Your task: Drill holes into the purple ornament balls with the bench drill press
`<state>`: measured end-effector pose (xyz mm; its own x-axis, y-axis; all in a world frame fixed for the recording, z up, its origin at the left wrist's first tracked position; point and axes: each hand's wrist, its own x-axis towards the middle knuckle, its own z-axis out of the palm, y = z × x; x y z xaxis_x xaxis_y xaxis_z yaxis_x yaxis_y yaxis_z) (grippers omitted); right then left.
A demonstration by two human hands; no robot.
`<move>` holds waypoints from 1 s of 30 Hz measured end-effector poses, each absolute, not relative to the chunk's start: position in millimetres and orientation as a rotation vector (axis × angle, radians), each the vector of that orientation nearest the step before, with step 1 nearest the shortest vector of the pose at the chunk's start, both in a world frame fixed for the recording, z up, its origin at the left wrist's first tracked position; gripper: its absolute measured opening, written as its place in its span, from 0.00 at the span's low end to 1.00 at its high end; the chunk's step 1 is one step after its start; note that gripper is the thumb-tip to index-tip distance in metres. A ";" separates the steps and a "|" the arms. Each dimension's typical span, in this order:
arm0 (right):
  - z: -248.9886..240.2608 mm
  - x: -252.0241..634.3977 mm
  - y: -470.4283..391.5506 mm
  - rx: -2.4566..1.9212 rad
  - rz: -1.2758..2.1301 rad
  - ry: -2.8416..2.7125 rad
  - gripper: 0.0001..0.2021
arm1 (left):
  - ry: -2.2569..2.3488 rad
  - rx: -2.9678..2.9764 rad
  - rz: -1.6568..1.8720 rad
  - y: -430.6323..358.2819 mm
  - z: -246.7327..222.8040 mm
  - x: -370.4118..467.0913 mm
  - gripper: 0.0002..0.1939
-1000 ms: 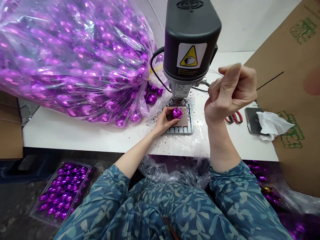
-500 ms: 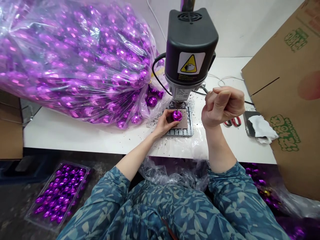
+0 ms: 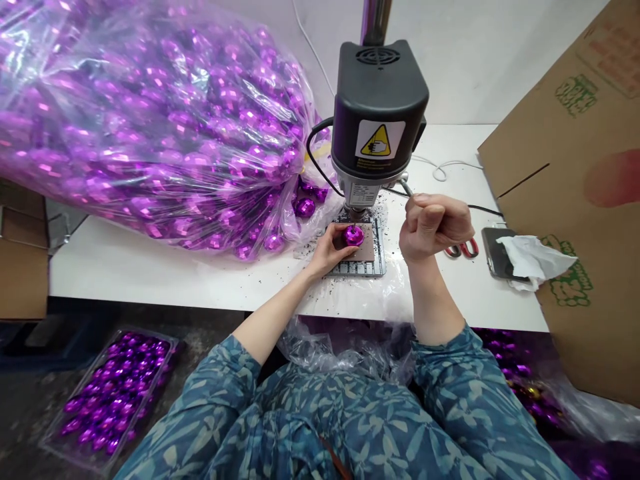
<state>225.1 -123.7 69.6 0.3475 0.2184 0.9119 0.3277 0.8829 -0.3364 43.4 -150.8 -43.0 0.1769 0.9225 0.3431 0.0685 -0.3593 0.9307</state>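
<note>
My left hand point(image 3: 329, 252) grips a shiny purple ball point(image 3: 353, 235) between thumb and fingers, on a brown square pad point(image 3: 367, 251) over a grooved metal base point(image 3: 379, 267). Directly above the ball is the bit end of a black drill press point(image 3: 380, 90) with a yellow warning label. To the right of the drill head, my right hand point(image 3: 434, 225) is closed around the end of the drill press lever point(image 3: 406, 187). Its fingers hide most of the grip. Dark shavings lie around the base.
A big clear bag of purple balls point(image 3: 175, 133) fills the left of the table point(image 3: 150, 273). On the right are red-handled scissors point(image 3: 469, 247), a phone point(image 3: 495, 253) under white tissue point(image 3: 537, 259) and a cardboard box point(image 3: 590, 200). A tray of balls point(image 3: 113, 393) sits lower left.
The drill head appears lower and my right hand has moved down and slightly left. My left hand stays at the ball. The tissue's right end has spread out farther right.
</note>
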 end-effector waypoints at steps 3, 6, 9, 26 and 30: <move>71.2 225.2 -126.0 -0.503 -0.103 -1.224 0.21 | 0.977 1.622 1.285 -149.9 -44.4 43.7 0.33; 77.8 224.2 -129.8 -0.478 -0.124 -1.215 0.20 | 0.977 1.640 1.286 -149.1 -45.3 43.9 0.32; 82.4 224.2 -132.4 -0.475 -0.134 -1.209 0.19 | 0.970 1.628 1.299 -149.2 -44.8 44.2 0.32; 177.3 199.0 -135.4 -0.599 0.192 -1.101 0.29 | 1.001 1.573 1.296 -155.0 -40.9 46.9 0.31; 195.4 197.8 -122.6 -0.598 0.327 -1.072 0.35 | 1.208 1.650 1.325 -168.2 -27.4 43.5 0.28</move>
<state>197.8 -122.6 195.4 0.4519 0.5261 0.7204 0.0337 0.7970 -0.6031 43.5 -168.2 -27.4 0.0464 0.9437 0.3274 0.2391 -0.3287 0.9136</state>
